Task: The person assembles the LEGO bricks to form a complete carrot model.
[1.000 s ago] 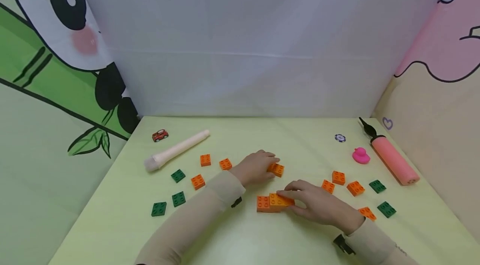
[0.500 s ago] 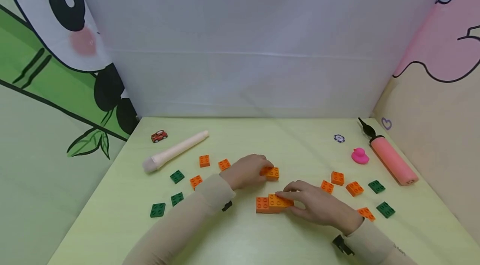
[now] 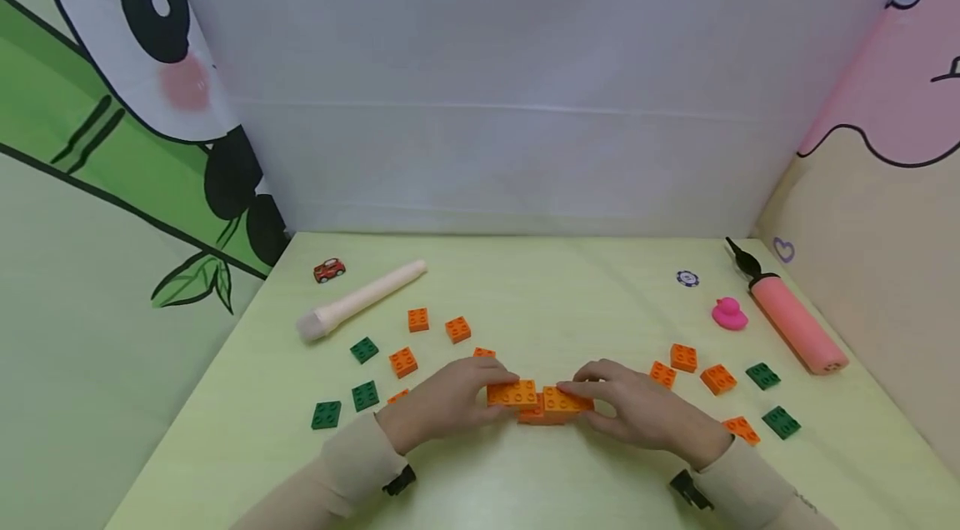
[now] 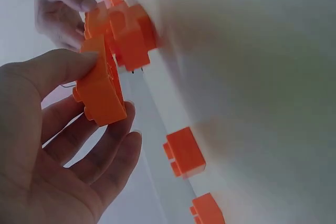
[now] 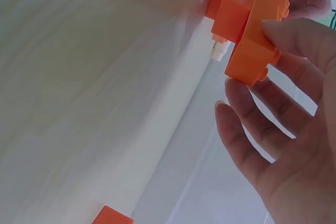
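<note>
My left hand (image 3: 448, 401) pinches a long orange building brick (image 3: 513, 393) between thumb and fingers. In the left wrist view this brick (image 4: 102, 95) is slightly tilted beside the stack. My right hand (image 3: 641, 407) grips a second long orange brick (image 3: 564, 401), which overhangs the right end of a lower orange brick (image 3: 536, 416) at the table's middle. In the right wrist view the right-hand brick (image 5: 253, 51) lies against the lower brick (image 5: 235, 4). The left-hand brick is over the lower brick's left end; whether they touch I cannot tell.
Loose orange bricks (image 3: 403, 362) and green bricks (image 3: 326, 415) lie at left. More orange bricks (image 3: 718, 379) and green bricks (image 3: 782, 422) are at right. Farther back are a toy car (image 3: 329, 270), a pale tube (image 3: 363, 298), a pink duck (image 3: 729, 314), a poker chip (image 3: 687, 278) and a pink pump (image 3: 798, 323).
My left hand has brought its orange brick from behind, toward me and to the left, down beside the right-hand brick. My right hand has stayed in place.
</note>
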Demonstrator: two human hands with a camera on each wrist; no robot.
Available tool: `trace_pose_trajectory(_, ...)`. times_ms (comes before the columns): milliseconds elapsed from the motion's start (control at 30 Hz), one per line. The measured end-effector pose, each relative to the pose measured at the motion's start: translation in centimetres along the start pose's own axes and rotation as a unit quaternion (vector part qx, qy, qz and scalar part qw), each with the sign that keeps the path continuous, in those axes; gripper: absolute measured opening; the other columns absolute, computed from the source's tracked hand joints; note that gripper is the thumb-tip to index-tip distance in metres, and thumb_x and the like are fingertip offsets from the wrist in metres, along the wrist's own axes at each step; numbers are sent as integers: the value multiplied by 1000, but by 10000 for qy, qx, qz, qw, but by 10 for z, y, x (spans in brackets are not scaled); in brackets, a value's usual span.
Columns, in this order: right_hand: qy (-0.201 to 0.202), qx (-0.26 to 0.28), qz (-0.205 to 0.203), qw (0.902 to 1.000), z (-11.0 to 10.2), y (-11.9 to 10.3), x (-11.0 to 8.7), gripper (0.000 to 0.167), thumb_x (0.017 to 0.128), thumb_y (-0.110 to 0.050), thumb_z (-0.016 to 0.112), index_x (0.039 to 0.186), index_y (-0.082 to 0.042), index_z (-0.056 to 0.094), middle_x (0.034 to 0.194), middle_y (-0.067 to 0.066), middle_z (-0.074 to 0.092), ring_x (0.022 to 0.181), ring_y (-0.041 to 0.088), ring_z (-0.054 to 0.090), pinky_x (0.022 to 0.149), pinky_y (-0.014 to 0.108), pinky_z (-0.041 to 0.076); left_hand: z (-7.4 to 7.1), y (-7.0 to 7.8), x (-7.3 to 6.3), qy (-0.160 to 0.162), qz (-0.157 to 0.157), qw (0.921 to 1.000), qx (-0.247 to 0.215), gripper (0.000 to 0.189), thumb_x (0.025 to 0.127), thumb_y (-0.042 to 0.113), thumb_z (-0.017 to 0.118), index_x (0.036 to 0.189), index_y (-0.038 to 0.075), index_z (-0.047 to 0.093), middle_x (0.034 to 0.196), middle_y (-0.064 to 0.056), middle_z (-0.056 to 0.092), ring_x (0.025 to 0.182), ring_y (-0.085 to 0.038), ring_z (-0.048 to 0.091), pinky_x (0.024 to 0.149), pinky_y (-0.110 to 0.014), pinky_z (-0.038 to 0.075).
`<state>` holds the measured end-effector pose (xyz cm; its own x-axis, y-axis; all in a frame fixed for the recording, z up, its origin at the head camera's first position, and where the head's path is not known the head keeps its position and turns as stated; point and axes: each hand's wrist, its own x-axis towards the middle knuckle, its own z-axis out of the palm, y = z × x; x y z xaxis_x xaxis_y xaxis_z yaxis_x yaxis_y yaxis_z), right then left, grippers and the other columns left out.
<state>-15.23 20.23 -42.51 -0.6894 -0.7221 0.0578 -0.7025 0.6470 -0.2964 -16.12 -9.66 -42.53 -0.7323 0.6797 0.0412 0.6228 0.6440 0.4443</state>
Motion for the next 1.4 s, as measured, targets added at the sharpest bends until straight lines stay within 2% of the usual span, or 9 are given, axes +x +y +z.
trace_pose_trajectory(367,-13,101,34,9999,-1,-1,1,44,94,-22,69,137,-22,63,123,-2,62,110,17,58,92,37,54,12,3,2,92,210,9997,-57,37,94,27,70,130,19,67,119,7,65,106,-6,59,94,-25,51)
trace_pose_trajectory(633,-5,157,18,9999,-1,0,1,42,95,-22,69,137,-21,63,124,-3,62,111,17,57,94,37,53,14,0,3,27,6,9991,-430,39,95,28,69,132,18,66,123,6,67,107,-6,61,94,-26,51)
trace_pose_trajectory(800,27,220,-23,9998,1,2,1,42,95,-23,68,137,-20,63,124,-3,62,112,16,57,96,38,52,14,-2,5,-40,-28,9984,-567,41,95,28,70,133,15,66,123,4,69,103,-3,62,90,-24,52)
trace_pose_trajectory(1033,-20,326,44,9995,0,3,0,43,95,-21,68,137,-21,63,123,-5,62,112,16,57,95,38,52,10,3,9,-130,20,9993,-358,41,93,25,72,133,16,66,117,3,71,96,-2,62,85,-20,52)
trace_pose_trajectory(1400,-42,474,38,9989,-1,0,2,44,94,-20,69,138,-20,63,118,-8,61,106,11,56,92,33,53,8,5,10,-207,135,9997,-75,43,91,23,75,132,14,66,116,0,72,98,-6,65,86,-21,53)
